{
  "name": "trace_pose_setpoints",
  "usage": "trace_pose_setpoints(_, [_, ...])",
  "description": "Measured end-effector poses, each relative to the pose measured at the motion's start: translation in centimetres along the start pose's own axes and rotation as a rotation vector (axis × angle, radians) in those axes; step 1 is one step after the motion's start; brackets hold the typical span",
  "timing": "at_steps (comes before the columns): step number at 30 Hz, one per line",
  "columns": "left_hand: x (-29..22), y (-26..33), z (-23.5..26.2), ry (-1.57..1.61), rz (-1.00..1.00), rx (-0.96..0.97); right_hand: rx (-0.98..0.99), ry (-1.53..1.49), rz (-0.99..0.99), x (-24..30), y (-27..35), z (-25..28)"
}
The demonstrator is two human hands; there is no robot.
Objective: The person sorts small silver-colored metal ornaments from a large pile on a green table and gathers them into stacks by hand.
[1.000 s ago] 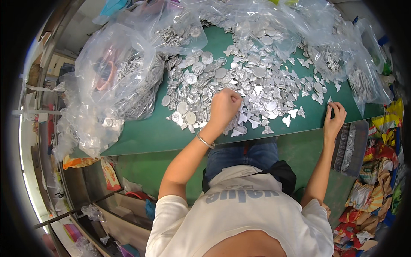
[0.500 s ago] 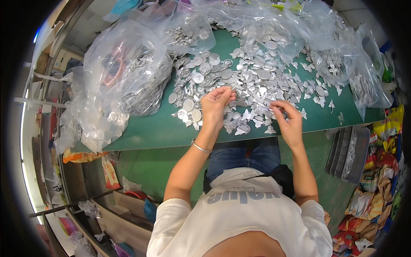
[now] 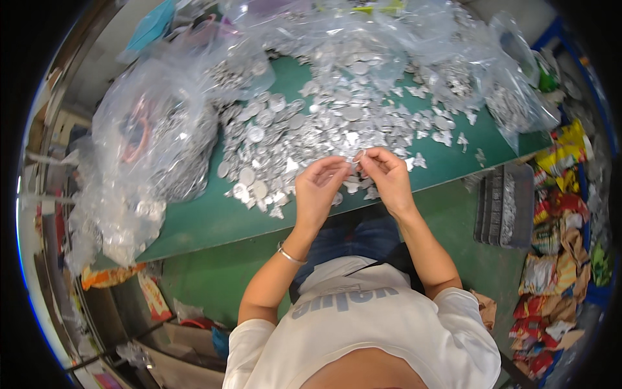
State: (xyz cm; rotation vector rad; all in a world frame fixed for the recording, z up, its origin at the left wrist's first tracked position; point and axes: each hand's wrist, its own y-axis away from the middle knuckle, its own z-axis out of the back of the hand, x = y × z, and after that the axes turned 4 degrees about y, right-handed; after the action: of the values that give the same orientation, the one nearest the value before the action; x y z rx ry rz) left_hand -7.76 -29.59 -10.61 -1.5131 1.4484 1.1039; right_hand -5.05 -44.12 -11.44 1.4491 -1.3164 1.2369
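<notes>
My left hand (image 3: 317,188) and my right hand (image 3: 389,178) meet over the near side of a heap of silvery metal pieces (image 3: 295,122). Both are closed, thumbs against fingertips. Pinched between them is a small silvery metal piece (image 3: 356,161), mostly hidden by the fingers; its exact shape is too small to make out. Round discs and flat, winged or butterfly-like shapes make up the heap, and some lie just beyond my fingertips. A bracelet (image 3: 289,254) circles my left wrist.
The green tabletop (image 3: 194,223) ends just in front of me. Clear plastic bags of metal parts stand at the left (image 3: 184,139) and right (image 3: 518,107), with more at the back. A dark crate (image 3: 505,207) and colourful packets (image 3: 551,272) lie beyond the table's right side.
My right hand has moved left and my left hand slightly nearer to me, so their fingertips now meet. The whole view has turned and shifted somewhat.
</notes>
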Motion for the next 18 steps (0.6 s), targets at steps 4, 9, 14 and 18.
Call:
trace_pose_setpoints(4, [-0.1, 0.1, 0.0, -0.802, -0.325, 0.071, -0.348, 0.233, 0.104, 2.0, -0.3, 8.8])
trace_pose_setpoints(9, [1.6, 0.4, 1.0, -1.213, -0.453, 0.159, -0.81, 1.041, 0.217, 2.5, -1.3, 21.8])
trace_pose_setpoints(14, [3.4, 0.3, 2.2, -1.295, -0.473, 0.106, -0.599, 1.121, 0.12, 1.4, -1.9, 22.6])
trace_pose_setpoints(18, [3.9, 0.2, 2.8, -1.232, -0.545, 0.053, -0.577, 1.339, 0.138, 0.4, -1.9, 20.3])
